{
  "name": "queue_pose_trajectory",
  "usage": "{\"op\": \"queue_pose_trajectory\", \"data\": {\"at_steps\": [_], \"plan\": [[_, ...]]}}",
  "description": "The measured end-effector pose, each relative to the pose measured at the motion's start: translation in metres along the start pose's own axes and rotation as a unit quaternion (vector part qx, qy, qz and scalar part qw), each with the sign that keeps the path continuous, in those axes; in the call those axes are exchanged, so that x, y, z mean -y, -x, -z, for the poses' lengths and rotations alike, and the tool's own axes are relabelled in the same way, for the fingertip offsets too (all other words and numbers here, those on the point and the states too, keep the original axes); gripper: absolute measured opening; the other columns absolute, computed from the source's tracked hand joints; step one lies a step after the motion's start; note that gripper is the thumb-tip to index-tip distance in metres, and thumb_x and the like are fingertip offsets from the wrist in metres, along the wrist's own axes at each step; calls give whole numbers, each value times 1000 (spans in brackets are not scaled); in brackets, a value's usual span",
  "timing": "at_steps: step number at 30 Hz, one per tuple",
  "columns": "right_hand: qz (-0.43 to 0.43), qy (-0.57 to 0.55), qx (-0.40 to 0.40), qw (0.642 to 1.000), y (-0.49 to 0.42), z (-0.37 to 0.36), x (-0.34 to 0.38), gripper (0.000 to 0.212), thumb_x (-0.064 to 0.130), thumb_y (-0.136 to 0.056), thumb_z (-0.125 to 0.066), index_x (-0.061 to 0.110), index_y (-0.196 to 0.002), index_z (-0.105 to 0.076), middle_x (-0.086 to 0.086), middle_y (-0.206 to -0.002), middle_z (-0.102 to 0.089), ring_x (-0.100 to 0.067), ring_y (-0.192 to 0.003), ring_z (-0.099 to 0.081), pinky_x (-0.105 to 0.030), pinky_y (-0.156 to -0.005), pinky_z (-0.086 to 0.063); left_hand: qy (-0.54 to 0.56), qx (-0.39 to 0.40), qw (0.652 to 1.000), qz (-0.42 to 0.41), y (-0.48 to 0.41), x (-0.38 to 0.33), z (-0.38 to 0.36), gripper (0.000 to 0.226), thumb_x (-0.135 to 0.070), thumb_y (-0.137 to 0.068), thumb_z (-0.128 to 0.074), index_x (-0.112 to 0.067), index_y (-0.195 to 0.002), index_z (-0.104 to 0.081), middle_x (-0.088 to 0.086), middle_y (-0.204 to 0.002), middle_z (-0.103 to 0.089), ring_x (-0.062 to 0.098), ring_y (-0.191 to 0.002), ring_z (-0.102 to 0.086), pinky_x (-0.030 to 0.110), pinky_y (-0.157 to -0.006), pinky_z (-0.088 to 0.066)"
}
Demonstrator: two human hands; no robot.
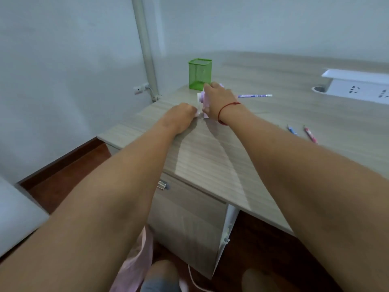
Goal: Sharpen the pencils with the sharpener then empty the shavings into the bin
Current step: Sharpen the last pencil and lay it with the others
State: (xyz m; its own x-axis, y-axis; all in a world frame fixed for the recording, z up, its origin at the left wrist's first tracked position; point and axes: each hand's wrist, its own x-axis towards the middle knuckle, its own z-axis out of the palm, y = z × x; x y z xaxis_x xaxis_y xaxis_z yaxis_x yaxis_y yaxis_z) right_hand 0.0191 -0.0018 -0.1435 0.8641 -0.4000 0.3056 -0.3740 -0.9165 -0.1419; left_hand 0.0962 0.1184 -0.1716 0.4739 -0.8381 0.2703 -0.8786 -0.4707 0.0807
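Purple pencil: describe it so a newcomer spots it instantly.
On the wood-grain desk, find the green mesh holder near its left edge. Right of the right hand gripping the sharpener lies the purple pencil, crosswise, unlike the blue pencil and pink pencil nearer the viewer.

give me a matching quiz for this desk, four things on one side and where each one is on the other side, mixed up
Things:
1. green mesh pen holder
2. pencil sharpener
3. purple pencil
4. white socket panel

Places:
A. lying flat on the desk, to the right of the right hand
B. at the far right of the desk
C. gripped from above by the right hand
D. standing upright beyond the sharpener, near the desk's left edge

Pairs: 1-D, 2-C, 3-A, 4-B
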Motion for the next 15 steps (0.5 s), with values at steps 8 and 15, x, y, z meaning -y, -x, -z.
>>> {"op": "queue_pose_trajectory", "data": {"at_steps": [8,15], "plan": [[-42,-5,-15,999,1,-3,1,43,16,-92,-51,19,-134,-42,-6,-139,-41,-34,-126,-44,-55,-102,-38,-114,-78,990,-25,-57,12,23,22,-2,-93,-41,1,-109,-55,28,-107,-59,45,-99,-59,46,-79,-48],[-73,-1,-13,997,-1,7,6,36,17,-96,-47,18,-132,-45,-10,-140,-41,-37,-128,-42,-57,-105,-34,-86,-130,985,-74,-25,14,24,20,-6,-96,-37,-4,-109,-53,24,-104,-60,42,-94,-59,51,-76,-49]]}}
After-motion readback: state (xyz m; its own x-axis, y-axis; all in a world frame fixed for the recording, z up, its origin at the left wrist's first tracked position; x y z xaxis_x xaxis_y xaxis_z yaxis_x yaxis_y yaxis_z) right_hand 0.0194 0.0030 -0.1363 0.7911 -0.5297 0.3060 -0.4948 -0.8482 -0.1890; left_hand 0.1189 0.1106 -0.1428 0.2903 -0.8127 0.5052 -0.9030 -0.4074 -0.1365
